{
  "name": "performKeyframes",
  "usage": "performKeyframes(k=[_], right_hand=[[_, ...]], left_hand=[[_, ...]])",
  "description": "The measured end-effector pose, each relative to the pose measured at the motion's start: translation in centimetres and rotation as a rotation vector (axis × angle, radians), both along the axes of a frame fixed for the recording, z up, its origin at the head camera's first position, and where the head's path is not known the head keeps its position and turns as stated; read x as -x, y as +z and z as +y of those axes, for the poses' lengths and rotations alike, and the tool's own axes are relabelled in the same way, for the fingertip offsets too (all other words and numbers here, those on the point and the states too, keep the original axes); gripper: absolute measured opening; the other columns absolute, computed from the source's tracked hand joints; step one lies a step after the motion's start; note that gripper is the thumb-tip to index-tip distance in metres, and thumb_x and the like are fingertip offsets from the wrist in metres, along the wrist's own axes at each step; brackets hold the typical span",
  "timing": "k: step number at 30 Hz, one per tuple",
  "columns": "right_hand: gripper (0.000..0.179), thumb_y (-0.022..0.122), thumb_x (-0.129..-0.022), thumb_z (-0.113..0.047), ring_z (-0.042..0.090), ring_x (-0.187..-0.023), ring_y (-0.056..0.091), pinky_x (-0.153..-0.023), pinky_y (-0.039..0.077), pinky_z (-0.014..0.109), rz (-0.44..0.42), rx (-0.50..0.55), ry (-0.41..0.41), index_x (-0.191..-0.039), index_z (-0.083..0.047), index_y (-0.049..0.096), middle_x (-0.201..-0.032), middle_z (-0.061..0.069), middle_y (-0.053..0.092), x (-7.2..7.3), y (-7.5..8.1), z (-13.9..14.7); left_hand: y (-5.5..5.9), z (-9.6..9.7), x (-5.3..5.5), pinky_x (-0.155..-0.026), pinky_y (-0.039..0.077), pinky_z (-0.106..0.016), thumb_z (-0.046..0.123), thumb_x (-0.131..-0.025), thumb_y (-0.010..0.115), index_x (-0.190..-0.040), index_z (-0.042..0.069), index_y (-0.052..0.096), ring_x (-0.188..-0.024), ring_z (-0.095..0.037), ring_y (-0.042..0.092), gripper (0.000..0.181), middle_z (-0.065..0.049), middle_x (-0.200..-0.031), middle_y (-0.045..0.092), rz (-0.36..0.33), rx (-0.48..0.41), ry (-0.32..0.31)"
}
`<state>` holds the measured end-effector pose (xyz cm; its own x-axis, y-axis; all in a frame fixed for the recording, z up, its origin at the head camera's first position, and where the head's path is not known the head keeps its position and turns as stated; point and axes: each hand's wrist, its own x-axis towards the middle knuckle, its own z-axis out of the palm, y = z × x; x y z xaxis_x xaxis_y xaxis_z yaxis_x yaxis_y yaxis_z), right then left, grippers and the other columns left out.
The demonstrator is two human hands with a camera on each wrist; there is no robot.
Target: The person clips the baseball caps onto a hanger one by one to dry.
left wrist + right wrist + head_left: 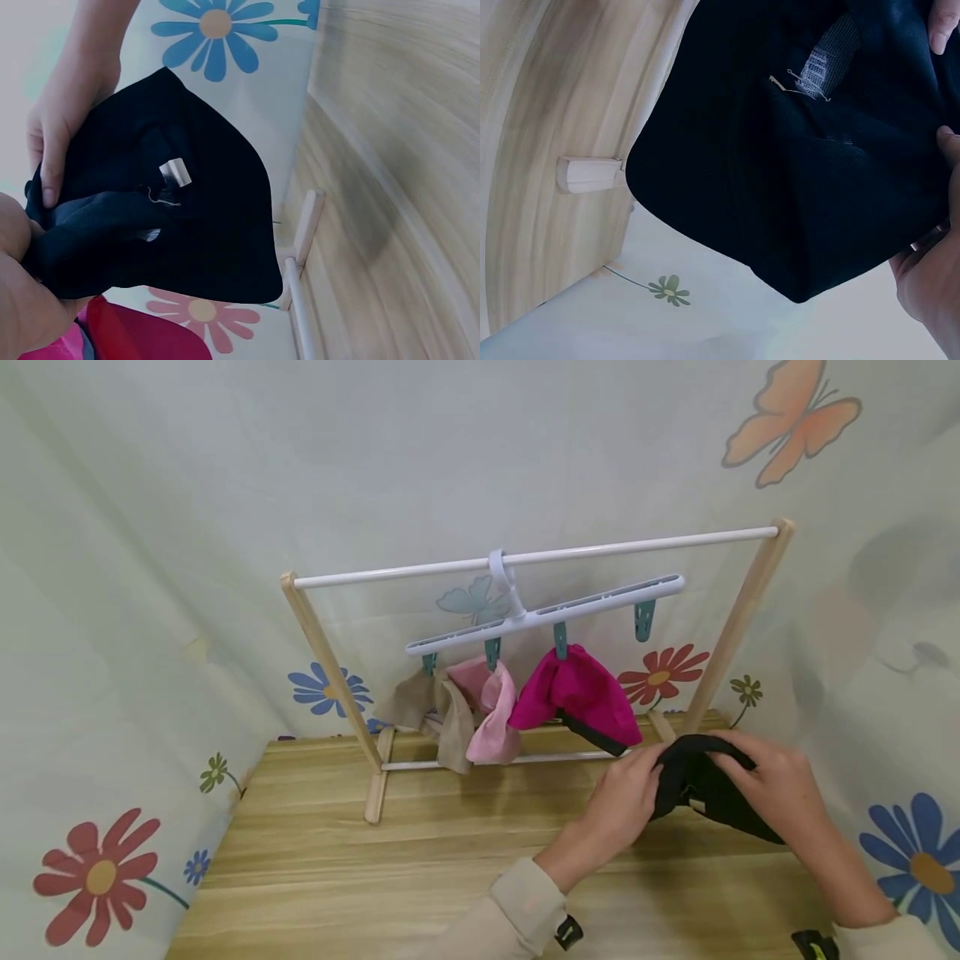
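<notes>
A black fabric hat point(723, 797) is held up over the right part of the table, its inside facing the head camera. My left hand point(618, 797) grips its left edge, and my right hand point(783, 781) pinches the top right edge, thumb on the inner side. In the left wrist view a small pale label point(175, 172) with loose threads shows inside the hat. Just behind and left of the hands, a magenta hat point(573, 693) with a dark band hangs from a green clip point(560, 641). To the right on the same hanger, another green clip point(643, 621) has nothing in it.
A white clip hanger point(600, 602) hooks over the white rail point(390, 573) of a wooden-ended rack point(322, 668), tilted up to the right. Pink point(495, 714) and beige point(453, 718) cloth items hang at its left. Behind the wood-grain table point(315, 877) rises a flower-printed wall point(187, 568).
</notes>
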<state>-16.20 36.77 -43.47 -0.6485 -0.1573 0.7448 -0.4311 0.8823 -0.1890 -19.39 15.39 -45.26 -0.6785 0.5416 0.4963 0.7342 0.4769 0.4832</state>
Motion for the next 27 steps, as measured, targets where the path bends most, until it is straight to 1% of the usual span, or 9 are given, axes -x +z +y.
performKeyframes(k=[5, 10, 14, 16, 18, 20, 23, 25, 27], right_hand=[[0.037, 0.085, -0.069, 0.006, 0.034, -0.071, 0.072, -0.068, 0.053, 0.018, 0.01, 0.003, 0.006, -0.103, -0.004, 0.076, -0.09, 0.016, 0.076, -0.2, 0.5, -0.1], [0.036, 0.086, -0.07, 0.005, 0.035, -0.072, 0.072, -0.066, 0.055, 0.022, 0.015, -0.003, 0.006, -0.104, -0.003, 0.076, -0.09, 0.017, 0.076, -0.3, 0.9, -0.2], [0.026, 0.084, -0.08, -0.005, 0.035, -0.07, 0.072, -0.062, 0.056, 0.031, 0.024, -0.002, 0.013, -0.105, -0.003, 0.077, -0.089, 0.018, 0.076, -0.3, 1.3, -0.2], [0.023, 0.08, -0.087, -0.017, 0.035, -0.067, 0.071, -0.06, 0.055, 0.035, 0.037, -0.005, 0.021, -0.105, -0.003, 0.077, -0.087, 0.018, 0.076, -0.3, 1.6, -0.2], [0.03, 0.072, -0.093, -0.03, 0.034, -0.068, 0.072, -0.062, 0.057, 0.031, 0.049, -0.007, 0.029, -0.104, -0.003, 0.077, -0.087, 0.017, 0.076, -0.3, 1.9, -0.3], [0.032, 0.071, -0.093, -0.032, 0.035, -0.07, 0.072, -0.064, 0.057, 0.029, 0.049, -0.009, 0.027, -0.104, -0.003, 0.077, -0.087, 0.017, 0.077, -0.3, 2.2, -0.4], [0.044, 0.062, -0.095, -0.043, 0.035, -0.07, 0.073, -0.063, 0.056, 0.031, 0.053, -0.02, 0.025, -0.104, -0.003, 0.077, -0.088, 0.016, 0.077, -0.4, 2.6, -0.5], [0.049, 0.057, -0.096, -0.048, 0.035, -0.07, 0.072, -0.06, 0.055, 0.038, 0.053, -0.028, 0.02, -0.104, -0.003, 0.077, -0.088, 0.017, 0.077, -0.4, 2.7, -0.6], [0.064, 0.045, -0.096, -0.058, 0.035, -0.069, 0.072, -0.059, 0.054, 0.043, 0.064, -0.039, 0.026, -0.104, -0.003, 0.077, -0.088, 0.018, 0.076, -0.4, 2.9, -0.6]], left_hand=[[0.5, -0.2, -0.1, -0.094, 0.05, -0.013, 0.015, -0.107, 0.052, -0.138, 0.012, 0.059, -0.116, -0.006, 0.063, 0.032, -0.001, -0.129, 0.067, 0.001, -0.019, -0.001], [1.0, -0.7, 0.0, -0.097, 0.048, -0.014, 0.017, -0.106, 0.056, -0.138, 0.011, 0.06, -0.117, -0.007, 0.064, 0.033, -0.004, -0.129, 0.067, -0.012, -0.045, -0.016], [1.6, -1.1, 0.1, -0.097, 0.048, -0.014, 0.018, -0.104, 0.06, -0.139, 0.011, 0.059, -0.117, -0.008, 0.064, 0.037, -0.004, -0.129, 0.067, -0.03, -0.039, -0.027], [1.9, -1.3, 0.1, -0.096, 0.049, -0.014, 0.017, -0.103, 0.061, -0.14, 0.011, 0.059, -0.116, -0.008, 0.064, 0.037, -0.004, -0.129, 0.067, -0.035, -0.036, -0.027], [2.2, -1.5, 0.1, -0.095, 0.049, -0.014, 0.015, -0.103, 0.06, -0.14, 0.011, 0.058, -0.116, -0.008, 0.065, 0.037, -0.003, -0.13, 0.067, -0.026, -0.027, -0.022], [2.5, -1.6, 0.1, -0.095, 0.049, -0.014, 0.012, -0.103, 0.059, -0.14, 0.011, 0.058, -0.116, -0.008, 0.065, 0.037, -0.003, -0.13, 0.067, -0.009, -0.017, -0.015], [2.7, -1.9, 0.1, -0.097, 0.048, -0.014, 0.009, -0.103, 0.058, -0.141, 0.01, 0.058, -0.118, -0.009, 0.064, 0.038, -0.003, -0.131, 0.067, 0.014, -0.002, -0.01], [2.9, -2.1, 0.2, -0.098, 0.048, -0.014, 0.007, -0.103, 0.058, -0.141, 0.009, 0.058, -0.119, -0.01, 0.064, 0.038, -0.004, -0.131, 0.067, 0.032, 0.0, -0.012], [3.0, -2.2, 0.2, -0.099, 0.047, -0.014, 0.006, -0.103, 0.058, -0.141, 0.009, 0.058, -0.12, -0.01, 0.064, 0.038, -0.005, -0.131, 0.067, 0.042, -0.004, -0.016]])
